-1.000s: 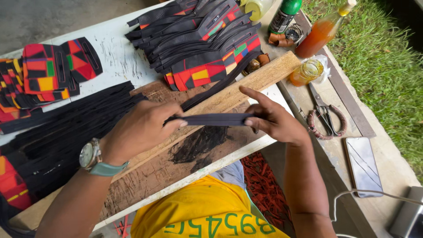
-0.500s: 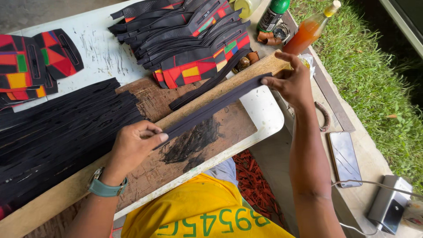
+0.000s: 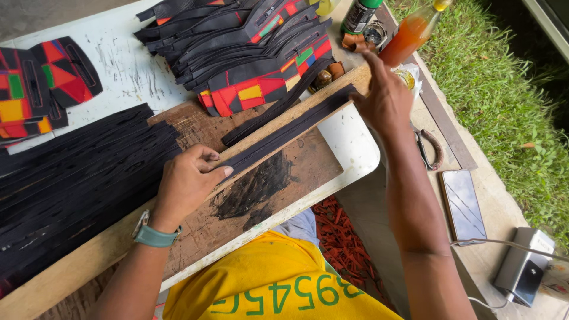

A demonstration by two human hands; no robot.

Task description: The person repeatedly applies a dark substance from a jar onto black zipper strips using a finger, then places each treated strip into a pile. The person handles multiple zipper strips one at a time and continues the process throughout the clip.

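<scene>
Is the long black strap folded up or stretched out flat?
Stretched out. The black strap lies straight along the wooden board, with the left hand pinching one end and the right hand at the other.

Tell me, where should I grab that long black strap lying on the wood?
Probably at its two ends, from above, one hand each. The black strap lies long, thin and flat on the wooden board; the left hand and right hand are placed that way.
</scene>
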